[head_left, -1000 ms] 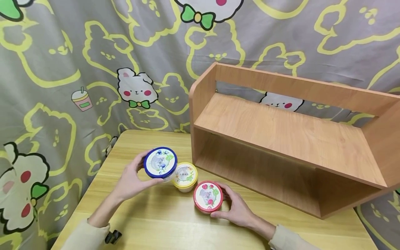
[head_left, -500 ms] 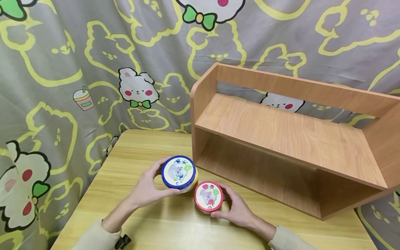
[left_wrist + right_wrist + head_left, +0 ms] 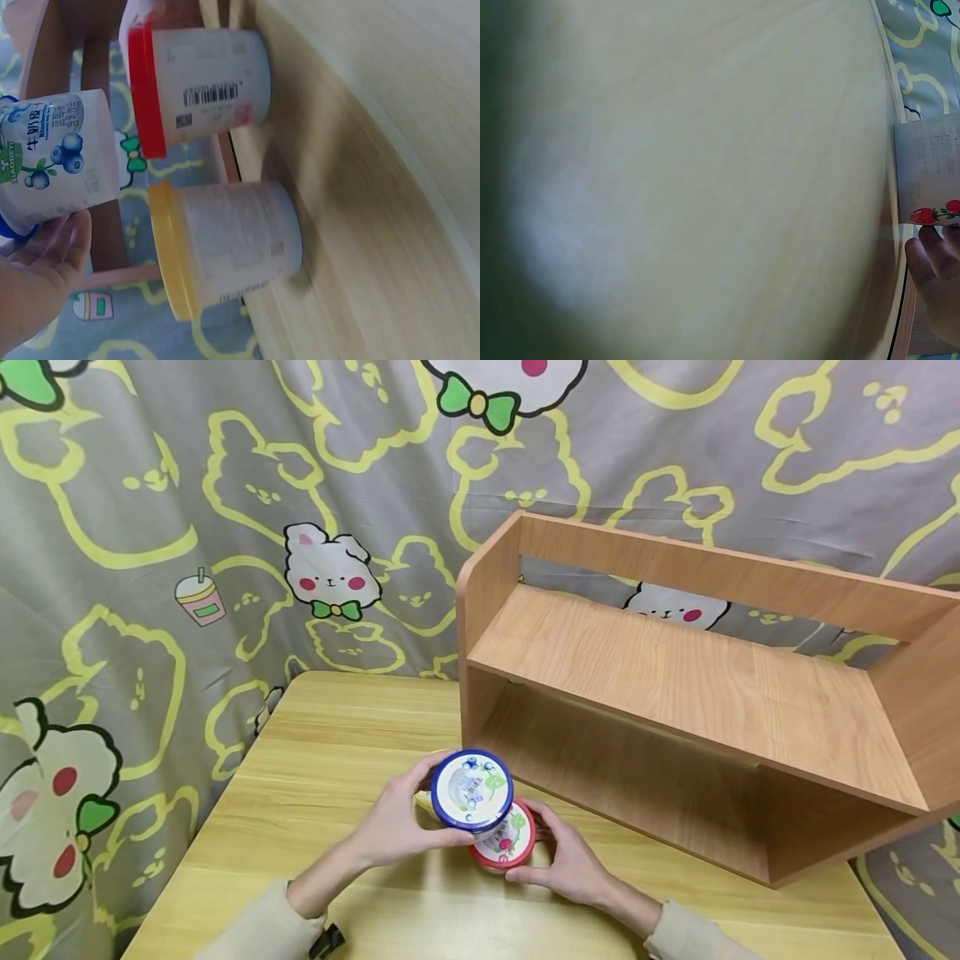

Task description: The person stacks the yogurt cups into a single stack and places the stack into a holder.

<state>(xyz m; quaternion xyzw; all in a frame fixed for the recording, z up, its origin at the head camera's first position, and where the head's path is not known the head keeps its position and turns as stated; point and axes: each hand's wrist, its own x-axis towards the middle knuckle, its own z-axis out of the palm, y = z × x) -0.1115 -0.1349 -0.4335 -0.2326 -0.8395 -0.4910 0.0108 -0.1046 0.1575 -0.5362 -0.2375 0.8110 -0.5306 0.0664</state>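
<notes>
My left hand [image 3: 393,827] grips a white tub with a blue lid [image 3: 471,792], thumb and fingers on opposite sides. Blueberries are printed on the tub [image 3: 56,157], which is off the table in the left wrist view. In the head view it overlaps a red-lidded tub [image 3: 516,842] with strawberries on it. My right hand [image 3: 566,864] holds that red-lidded tub, which stands on the table. A yellow-lidded tub [image 3: 240,244] stands beside it, clearly seen in the left wrist view; in the head view only a sliver of it shows behind my left hand.
A wooden desk shelf [image 3: 675,681] with two levels stands on the table [image 3: 360,710], just behind and right of the tubs. A patterned curtain [image 3: 247,510] hangs behind the table. The right wrist view is mostly blurred tabletop.
My left hand has carried the blue-lidded tub rightward and nearer, from left of the yellow-lidded tub, across it, to over the red-lidded tub's edge. My right hand has stayed still.
</notes>
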